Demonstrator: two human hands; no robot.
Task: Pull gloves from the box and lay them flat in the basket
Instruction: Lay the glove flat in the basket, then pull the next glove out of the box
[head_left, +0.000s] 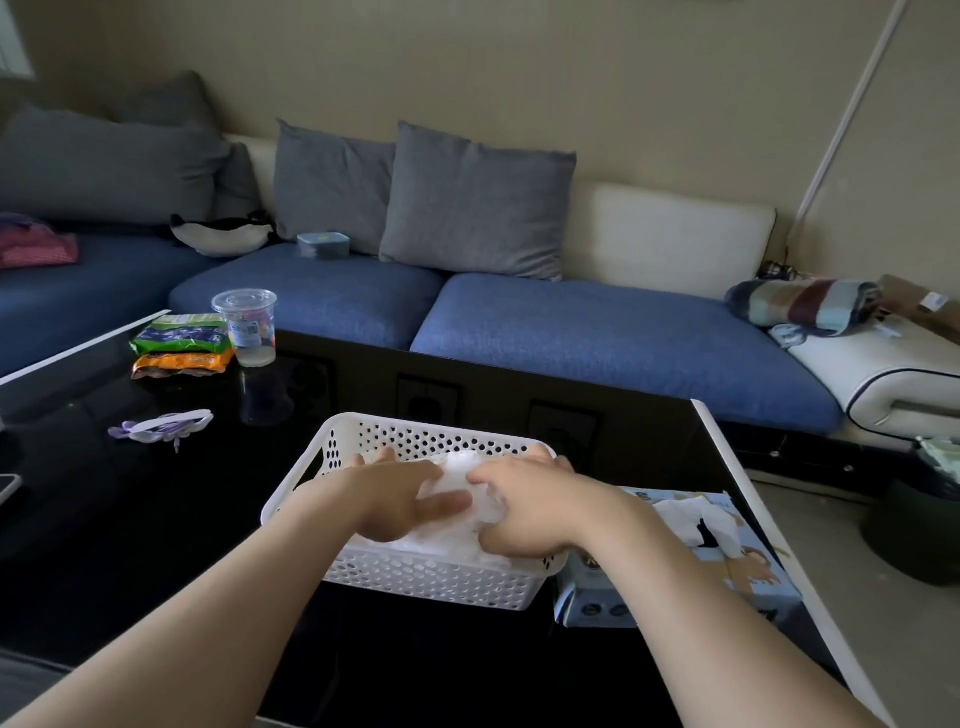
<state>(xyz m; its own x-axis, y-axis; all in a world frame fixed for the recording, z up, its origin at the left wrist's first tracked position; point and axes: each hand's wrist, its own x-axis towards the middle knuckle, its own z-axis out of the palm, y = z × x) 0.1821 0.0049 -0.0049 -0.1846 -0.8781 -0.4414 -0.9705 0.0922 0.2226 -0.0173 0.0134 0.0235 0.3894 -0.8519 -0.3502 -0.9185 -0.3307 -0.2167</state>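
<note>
A white perforated basket (415, 577) stands on the black glass table in front of me. Thin clear gloves (462, 478) lie crumpled inside it. My left hand (400, 499) lies flat on the gloves with its fingers stretched out, pressing them down. My right hand (524, 509) is on the gloves too, its fingers bent over them at the right side of the basket. The light blue glove box (727, 561) lies just right of the basket, with white glove material showing at its opening.
On the black table (130, 519) are a clear plastic cup (245, 326), green and orange snack bags (182, 345) and a purple-white item (161, 426) at the left. A blue sofa with grey cushions runs behind. A dark bin (919, 525) stands on the floor right.
</note>
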